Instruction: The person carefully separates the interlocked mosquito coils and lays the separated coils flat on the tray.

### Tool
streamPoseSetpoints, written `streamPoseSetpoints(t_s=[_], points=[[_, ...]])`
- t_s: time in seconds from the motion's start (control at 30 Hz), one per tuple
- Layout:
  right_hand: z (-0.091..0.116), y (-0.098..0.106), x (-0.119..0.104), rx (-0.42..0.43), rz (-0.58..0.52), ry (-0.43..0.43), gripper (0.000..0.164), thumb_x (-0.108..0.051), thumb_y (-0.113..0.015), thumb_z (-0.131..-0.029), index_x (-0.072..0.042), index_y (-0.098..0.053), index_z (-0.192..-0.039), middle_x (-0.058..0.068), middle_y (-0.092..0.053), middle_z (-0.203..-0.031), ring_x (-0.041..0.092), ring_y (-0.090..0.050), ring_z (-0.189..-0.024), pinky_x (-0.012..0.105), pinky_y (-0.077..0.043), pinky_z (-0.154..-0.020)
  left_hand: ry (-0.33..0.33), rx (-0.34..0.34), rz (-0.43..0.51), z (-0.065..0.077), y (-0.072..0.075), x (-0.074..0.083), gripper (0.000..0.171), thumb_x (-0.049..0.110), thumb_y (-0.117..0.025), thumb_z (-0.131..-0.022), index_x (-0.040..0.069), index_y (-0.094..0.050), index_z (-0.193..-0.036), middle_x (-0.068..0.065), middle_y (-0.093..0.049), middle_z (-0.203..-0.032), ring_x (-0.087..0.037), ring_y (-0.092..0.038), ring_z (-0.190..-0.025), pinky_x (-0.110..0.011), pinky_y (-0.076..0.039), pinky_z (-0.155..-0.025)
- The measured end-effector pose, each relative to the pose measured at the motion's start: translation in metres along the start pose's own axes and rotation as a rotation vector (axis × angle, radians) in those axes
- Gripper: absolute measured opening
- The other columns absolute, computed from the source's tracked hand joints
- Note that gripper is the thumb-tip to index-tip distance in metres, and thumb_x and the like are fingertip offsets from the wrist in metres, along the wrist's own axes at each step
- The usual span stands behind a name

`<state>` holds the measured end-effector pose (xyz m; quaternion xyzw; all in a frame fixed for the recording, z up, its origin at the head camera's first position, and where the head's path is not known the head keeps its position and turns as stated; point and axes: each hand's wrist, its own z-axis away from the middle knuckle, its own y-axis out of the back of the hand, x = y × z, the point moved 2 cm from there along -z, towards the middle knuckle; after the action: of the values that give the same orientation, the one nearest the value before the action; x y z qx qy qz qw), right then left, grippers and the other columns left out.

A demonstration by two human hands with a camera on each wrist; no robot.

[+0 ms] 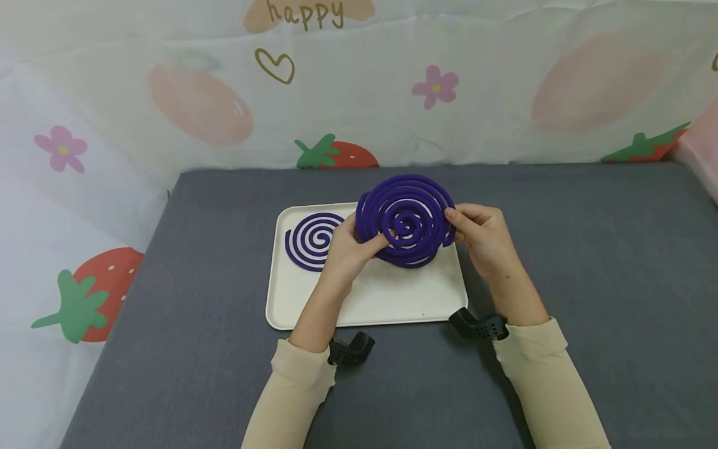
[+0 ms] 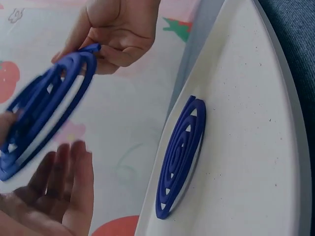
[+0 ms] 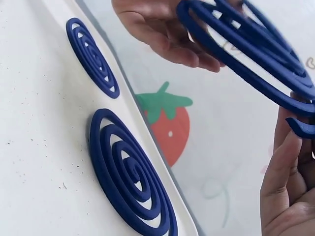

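Dark blue mosquito coils (image 1: 407,227) are held up over a white tray (image 1: 404,299), apparently doubled or partly interleaved. My left hand (image 1: 349,251) grips them at the left, its thumb over the front face; in the left wrist view its fingers (image 2: 76,182) extend behind. At the right edge, my right hand (image 1: 487,242) pinches the loose outer end between thumb and fingers. One flat coil (image 1: 321,237) lies in the tray's left half, partly covered by my left hand. A second flat coil (image 3: 132,169) shows in the right wrist view; from the head it is mostly hidden below the held ones.
The tray rests on a grey cloth-covered table (image 1: 196,299). Behind the table hangs a pale curtain (image 1: 359,93) printed with fruit and flowers. Black wrist cameras (image 1: 350,350) sit on both wrists, close to the tray's front rim.
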<state>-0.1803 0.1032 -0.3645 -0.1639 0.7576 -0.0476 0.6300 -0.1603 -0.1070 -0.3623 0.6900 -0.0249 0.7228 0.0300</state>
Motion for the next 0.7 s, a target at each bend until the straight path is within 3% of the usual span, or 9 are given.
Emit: streamPoseSetpoints(t_s=[0.2,0.3,0.37,0.53,0.63,0.7], points=[[-0.0005,-0.0003,0.0021,-0.028,-0.037,-0.034,0.026,-0.002,-0.057,-0.093,-0.014,-0.074,-0.077,-0.002,-0.064,-0.067,0.007,-0.058,-0.058,0.019,-0.050,-0.056,0.030,-0.060,-0.041,-0.0004,0.0005,-0.0027,0.054,0.018,-0.076,-0.075,0.004,-0.056,-0.123,-0.012,-0.063,-0.112,-0.020,-0.057,-0.100,-0.034,-0.047,-0.089],[0.0002,-0.0010,0.0029,-0.066,-0.064,-0.055,0.022,-0.008,-0.060,-0.093,-0.013,-0.074,-0.077,-0.002,-0.064,-0.067,0.008,-0.058,-0.059,0.020,-0.049,-0.056,0.025,-0.064,-0.013,-0.0007,0.0016,-0.0045,0.056,0.023,-0.076,-0.072,0.002,-0.057,-0.120,-0.012,-0.064,-0.110,-0.020,-0.058,-0.098,-0.034,-0.046,-0.089],[0.0007,-0.0009,0.0038,-0.097,-0.085,-0.072,0.020,-0.012,-0.061,-0.092,-0.013,-0.073,-0.077,-0.002,-0.064,-0.067,0.008,-0.058,-0.059,0.021,-0.049,-0.056,0.020,-0.070,-0.001,-0.0009,0.0022,-0.0055,0.062,0.034,-0.078,-0.067,0.000,-0.059,-0.115,-0.011,-0.065,-0.103,-0.017,-0.059,-0.093,-0.032,-0.047,-0.085],[0.0015,0.0000,0.0067,-0.189,-0.169,-0.109,0.020,-0.018,-0.060,-0.093,-0.012,-0.074,-0.079,-0.001,-0.065,-0.071,0.008,-0.059,-0.062,0.022,-0.050,-0.059,0.018,-0.118,0.018,-0.0008,0.0012,-0.0052,0.095,0.070,-0.080,-0.044,-0.002,-0.063,-0.104,-0.006,-0.067,-0.089,-0.014,-0.060,-0.084,-0.029,-0.047,-0.081],[0.0018,-0.0004,0.0077,-0.202,-0.183,-0.108,0.020,-0.015,-0.058,-0.094,-0.011,-0.073,-0.081,-0.001,-0.065,-0.072,0.008,-0.058,-0.062,0.023,-0.050,-0.060,0.019,-0.132,0.036,-0.0007,0.0007,-0.0048,0.098,0.072,-0.080,-0.041,-0.003,-0.064,-0.102,-0.003,-0.067,-0.087,-0.013,-0.060,-0.082,-0.028,-0.047,-0.080],[0.0016,-0.0013,0.0081,-0.176,-0.148,-0.101,0.021,-0.008,-0.057,-0.094,-0.012,-0.073,-0.081,-0.001,-0.065,-0.072,0.009,-0.058,-0.062,0.022,-0.051,-0.059,0.014,-0.137,0.054,-0.0002,0.0008,-0.0045,0.085,0.061,-0.083,-0.050,-0.003,-0.064,-0.102,-0.002,-0.067,-0.086,-0.013,-0.060,-0.082,-0.028,-0.047,-0.080]])
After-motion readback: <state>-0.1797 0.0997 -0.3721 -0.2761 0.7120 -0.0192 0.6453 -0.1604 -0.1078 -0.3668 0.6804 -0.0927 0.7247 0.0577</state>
